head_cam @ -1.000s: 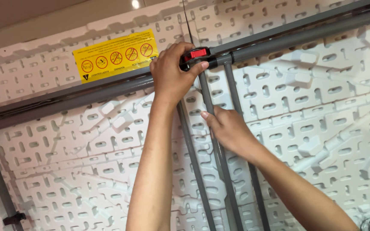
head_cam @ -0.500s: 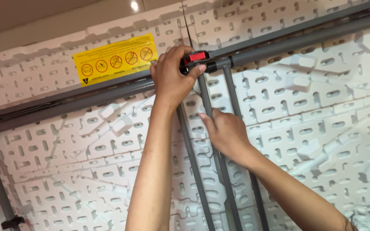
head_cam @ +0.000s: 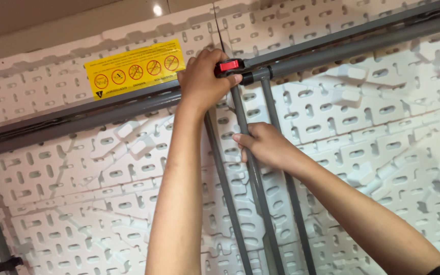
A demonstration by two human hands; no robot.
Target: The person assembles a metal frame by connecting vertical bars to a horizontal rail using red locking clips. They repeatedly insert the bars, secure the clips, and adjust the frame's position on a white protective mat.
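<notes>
I had the left hand (head_cam: 202,81) closed around the red latch (head_cam: 228,65) where the grey leg brace (head_cam: 253,173) met the long grey frame bar (head_cam: 362,46), thumb pressed under it. My right hand (head_cam: 263,145) was wrapped on the brace lower down. The folding bench (head_cam: 383,132) stood with its pale ribbed underside facing me. I judged the latch was being worked; next would call for steady thumb pressure while the brace was guided. A yellow rectangular warning sticker (head_cam: 134,69) with red-ringed symbols sat upper left, just beside the left hand.
</notes>
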